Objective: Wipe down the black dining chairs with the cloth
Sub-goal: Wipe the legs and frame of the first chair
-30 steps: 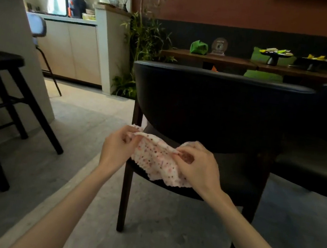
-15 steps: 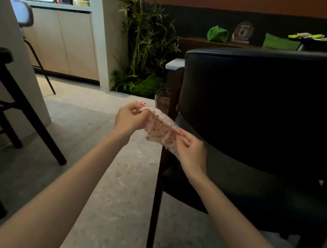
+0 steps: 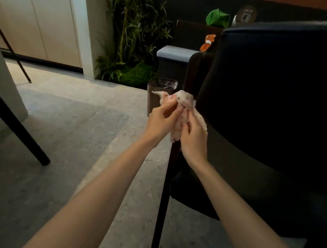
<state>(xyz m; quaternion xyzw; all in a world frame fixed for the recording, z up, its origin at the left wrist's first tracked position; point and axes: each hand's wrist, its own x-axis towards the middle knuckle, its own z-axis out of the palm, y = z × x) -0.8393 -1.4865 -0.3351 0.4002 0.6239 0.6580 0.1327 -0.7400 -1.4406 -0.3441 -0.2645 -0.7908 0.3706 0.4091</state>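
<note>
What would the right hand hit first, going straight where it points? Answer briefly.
Beyond the white red-dotted cloth the right hand pinches, probably the backrest edge of the black padded chair; depth unclear.

Head view, facing forward and down (wide-angle), close to chair (image 3: 271,115)

The left hand (image 3: 159,123) and right hand (image 3: 194,141) are bare, forearms (image 3: 109,181) likewise.

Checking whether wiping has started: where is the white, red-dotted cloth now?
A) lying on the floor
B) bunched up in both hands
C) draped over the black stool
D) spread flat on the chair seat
B: the white, red-dotted cloth is bunched between the left hand and right hand, both gripping it beside the black padded dining chair.
</note>
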